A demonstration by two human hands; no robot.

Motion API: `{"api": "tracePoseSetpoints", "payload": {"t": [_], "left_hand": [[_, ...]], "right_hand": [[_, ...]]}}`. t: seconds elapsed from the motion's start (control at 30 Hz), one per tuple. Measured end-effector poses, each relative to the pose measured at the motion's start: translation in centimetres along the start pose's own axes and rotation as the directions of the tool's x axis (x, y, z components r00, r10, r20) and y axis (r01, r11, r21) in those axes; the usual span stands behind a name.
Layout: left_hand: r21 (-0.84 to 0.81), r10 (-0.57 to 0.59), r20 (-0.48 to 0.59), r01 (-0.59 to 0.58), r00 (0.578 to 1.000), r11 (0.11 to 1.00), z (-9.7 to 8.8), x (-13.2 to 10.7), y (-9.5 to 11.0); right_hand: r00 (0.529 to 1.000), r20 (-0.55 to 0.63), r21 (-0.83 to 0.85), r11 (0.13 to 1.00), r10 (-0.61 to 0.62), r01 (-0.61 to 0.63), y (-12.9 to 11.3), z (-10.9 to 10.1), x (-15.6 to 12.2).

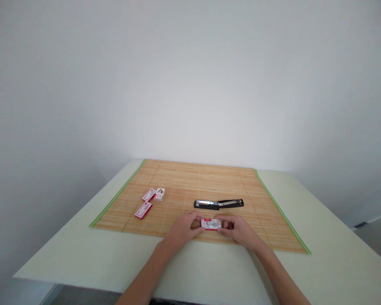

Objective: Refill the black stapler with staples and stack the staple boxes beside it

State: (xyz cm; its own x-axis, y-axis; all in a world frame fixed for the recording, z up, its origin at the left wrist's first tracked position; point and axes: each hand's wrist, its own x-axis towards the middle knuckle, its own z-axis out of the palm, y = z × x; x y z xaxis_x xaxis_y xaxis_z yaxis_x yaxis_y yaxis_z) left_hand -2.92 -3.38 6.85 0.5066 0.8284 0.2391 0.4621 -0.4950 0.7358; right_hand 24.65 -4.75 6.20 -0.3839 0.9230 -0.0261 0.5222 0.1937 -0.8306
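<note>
Between my two hands is a small red-and-white staple box (211, 224), near the front edge of the bamboo mat. The fingers of my left hand (186, 224) pinch its left end, and those of my right hand (234, 227) pinch its right end. Just beyond the hands lies a black stapler (219, 204), swung wide open so that its metal inside shows. To the left on the mat are two more red-and-white boxes, a nearer box (143, 210) and a farther box (149, 195). A white box with a dark picture (159, 194) touches the farther one.
The bamboo mat (190, 178) with green side edges covers much of the pale table (114, 258). A plain white wall (190, 84) rises behind the table's back edge. The table's front edge is close to my forearms.
</note>
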Motion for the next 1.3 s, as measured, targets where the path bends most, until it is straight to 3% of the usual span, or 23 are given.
{"api": "tracePoseSetpoints", "payload": {"t": [0.43,0.6,0.77,1.03,1.13,1.3], "left_hand": [[0.012,0.147,0.001,-0.147,0.989,0.989,0.2,0.2,-1.2],[-0.022,0.131,0.01,-0.13,0.991,0.991,-0.1,-0.2,-1.1],[-0.056,0.033,-0.009,-0.033,0.999,0.998,-0.3,-0.6,-1.0],[-0.026,0.021,0.002,-0.021,1.0,0.999,0.5,-0.3,-1.7],[-0.025,0.026,-0.058,-0.028,0.998,0.999,0.2,-0.1,-1.8],[0.101,0.015,-0.321,0.019,0.947,0.995,-1.3,3.7,-2.9]], "right_hand": [[1.0,0.004,0.0,1.0,0.018,-0.018,0.5,-0.1,0.0],[1.0,-0.003,-0.004,1.0,0.001,-0.001,0.3,-0.2,0.0],[1.0,-0.017,0.0,1.0,0.001,-0.001,0.2,0.1,-0.1],[0.999,-0.036,-0.037,0.999,-0.007,0.006,-0.3,0.5,-0.3],[0.998,-0.063,-0.103,0.995,-0.012,0.006,-0.9,0.2,-0.3],[0.989,-0.138,-0.245,0.969,-0.062,0.026,-2.5,0.8,0.6]]}}
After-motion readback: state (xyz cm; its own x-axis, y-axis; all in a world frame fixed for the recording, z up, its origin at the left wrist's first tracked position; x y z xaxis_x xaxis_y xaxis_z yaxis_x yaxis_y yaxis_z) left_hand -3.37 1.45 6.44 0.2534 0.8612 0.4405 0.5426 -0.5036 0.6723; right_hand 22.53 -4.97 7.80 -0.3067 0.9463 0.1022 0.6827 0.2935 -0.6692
